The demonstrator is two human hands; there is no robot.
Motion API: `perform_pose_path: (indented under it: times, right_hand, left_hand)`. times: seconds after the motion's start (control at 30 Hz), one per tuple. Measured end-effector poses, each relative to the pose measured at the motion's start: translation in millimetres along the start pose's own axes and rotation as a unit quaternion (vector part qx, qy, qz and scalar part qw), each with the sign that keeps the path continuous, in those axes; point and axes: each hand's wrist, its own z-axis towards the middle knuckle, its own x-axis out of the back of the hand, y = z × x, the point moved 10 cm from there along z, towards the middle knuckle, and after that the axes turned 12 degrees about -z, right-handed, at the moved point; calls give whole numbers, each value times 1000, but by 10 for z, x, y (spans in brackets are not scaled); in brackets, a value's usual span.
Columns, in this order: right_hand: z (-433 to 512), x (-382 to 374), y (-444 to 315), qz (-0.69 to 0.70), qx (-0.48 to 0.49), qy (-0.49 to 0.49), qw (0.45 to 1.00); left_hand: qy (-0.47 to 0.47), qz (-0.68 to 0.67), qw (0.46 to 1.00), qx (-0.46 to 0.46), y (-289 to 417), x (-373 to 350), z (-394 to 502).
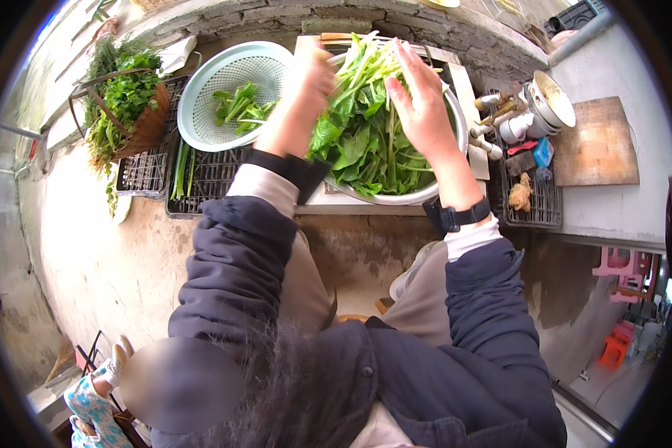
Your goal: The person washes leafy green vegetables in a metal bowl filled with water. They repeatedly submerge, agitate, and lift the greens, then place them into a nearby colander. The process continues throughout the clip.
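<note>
Leafy greens with pale stems (358, 145) fill a wide metal basin (460, 120) in front of me. My right hand (417, 92) rests over the right part of the stems, palm down, fingers apart from the thumb. My left hand (313, 84) is blurred at the basin's left edge, between it and a pale green plastic colander (193, 115); whether its fingers hold anything cannot be told. A few cut or torn greens (238, 106) lie inside the colander.
At left stand a basket (151, 123) of herbs and black plastic crates (210, 173) with green stalks (183, 171). At right are stacked bowls (554, 98), a wooden cutting board (596, 143), and a crate holding ginger (520, 193). Another person's patterned leg (87, 397) shows lower left.
</note>
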Motion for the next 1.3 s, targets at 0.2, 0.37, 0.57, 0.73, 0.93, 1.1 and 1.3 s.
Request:
perform_pose_path:
  times: [0.2, 0.37, 0.57, 0.73, 0.93, 1.1, 1.3]
  right_hand:
    - [-222, 134, 868, 38, -151, -94, 983]
    - [-1165, -291, 1224, 32, -209, -503, 838]
    - [-1453, -716, 1242, -47, -127, -509, 850]
    - [-1364, -878, 1400, -117, -60, -390, 912]
    - [-1728, -1202, 1280, -172, -22, -442, 880]
    - [-1387, -917, 1397, 82, -182, -415, 888]
    - [-1305, -572, 1643, 358, -397, -283, 796]
  left_hand:
    - [268, 512, 751, -320, 1281, 1353, 396]
    - [172, 575, 701, -385, 1166, 726, 334]
    - [-250, 543, 784, -167, -793, -889, -309]
    - [-264, 738, 606, -137, -1917, -782, -680]
    - [-289, 832, 465, -85, -2315, -640, -682]
    - [-184, 611, 757, -140, -1794, -763, -318]
    - [-250, 446, 859, -24, -1853, -749, -282]
